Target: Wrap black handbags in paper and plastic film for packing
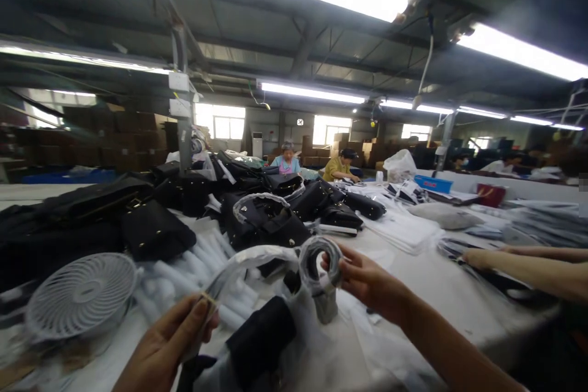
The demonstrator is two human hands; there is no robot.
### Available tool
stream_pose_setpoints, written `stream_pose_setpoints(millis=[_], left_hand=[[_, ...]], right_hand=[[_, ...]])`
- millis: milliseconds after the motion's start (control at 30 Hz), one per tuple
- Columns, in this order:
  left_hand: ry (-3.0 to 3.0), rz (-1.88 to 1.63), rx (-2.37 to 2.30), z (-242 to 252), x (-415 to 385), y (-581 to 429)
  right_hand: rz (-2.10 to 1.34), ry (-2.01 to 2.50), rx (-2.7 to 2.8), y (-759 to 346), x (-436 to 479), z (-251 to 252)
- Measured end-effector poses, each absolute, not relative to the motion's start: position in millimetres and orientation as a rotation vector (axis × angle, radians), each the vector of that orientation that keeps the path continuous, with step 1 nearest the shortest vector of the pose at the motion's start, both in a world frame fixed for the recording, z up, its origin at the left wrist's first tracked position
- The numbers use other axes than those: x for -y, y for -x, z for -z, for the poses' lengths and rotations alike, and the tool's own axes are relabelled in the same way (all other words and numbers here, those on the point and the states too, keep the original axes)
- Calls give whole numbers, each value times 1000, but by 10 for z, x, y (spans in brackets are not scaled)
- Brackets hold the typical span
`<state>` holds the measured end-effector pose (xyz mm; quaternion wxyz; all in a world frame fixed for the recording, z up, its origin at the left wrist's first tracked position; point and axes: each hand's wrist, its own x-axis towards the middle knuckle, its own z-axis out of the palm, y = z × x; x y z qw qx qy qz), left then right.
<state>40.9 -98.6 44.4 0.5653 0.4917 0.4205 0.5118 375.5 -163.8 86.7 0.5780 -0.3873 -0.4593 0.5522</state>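
My left hand (172, 334) is at the lower left, thumb and fingers pinched on the end of a pale, film-wrapped strap (257, 252). The strap arches over to a grey coiled roll (307, 257), which looks like strapping or tape. My right hand (367, 282) grips that roll's right side, with fingertips in its opening. Below and between my hands stands a black piece (261, 334) partly covered in clear plastic; it appears to be part of a bag. Its lower part is cut off by the frame edge.
A round white fan (82, 294) stands at the left. Black bags (261, 214) are piled beyond my hands, with white rolled tubes (202, 269) beside them. At the right, a co-worker's arms (528, 263) reach over the table. White sheets (404, 226) lie farther back.
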Motion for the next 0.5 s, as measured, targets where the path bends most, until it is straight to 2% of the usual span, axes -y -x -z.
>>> stream_pose_setpoints(millis=[233, 500], left_hand=[[-1228, -1139, -855, -547, 1181, -433], [-1331, -1186, -931, -578, 1415, -522]], right_hand=[[-1318, 779, 881, -2441, 1905, -336], [-1280, 610, 621, -1914, 1616, -544]])
